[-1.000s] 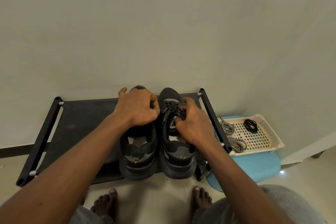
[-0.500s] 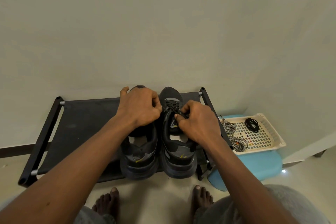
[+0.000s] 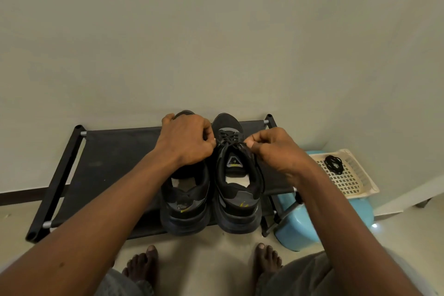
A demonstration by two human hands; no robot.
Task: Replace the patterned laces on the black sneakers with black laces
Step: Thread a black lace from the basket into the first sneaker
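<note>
Two black sneakers stand side by side on a black rack, heels toward me. The right sneaker [image 3: 236, 175] carries a black lace [image 3: 228, 139] across its eyelets. My left hand [image 3: 186, 139] pinches one end of that lace at the shoe's left side and covers the front of the left sneaker [image 3: 185, 202]. My right hand [image 3: 276, 151] pinches the other end at the right side. A coiled black lace [image 3: 334, 163] lies in a cream basket. The patterned laces are hidden behind my right forearm.
The black shoe rack [image 3: 115, 163] stands against a plain wall. The cream perforated basket [image 3: 358, 175] rests on a blue stool [image 3: 300, 226] to the right of the rack. My bare feet [image 3: 144, 264] are on the pale floor in front.
My hands have drawn apart, the right one moving right and up, pulling the black lace ends outward over the right sneaker. My right forearm now hides the patterned laces in the basket.
</note>
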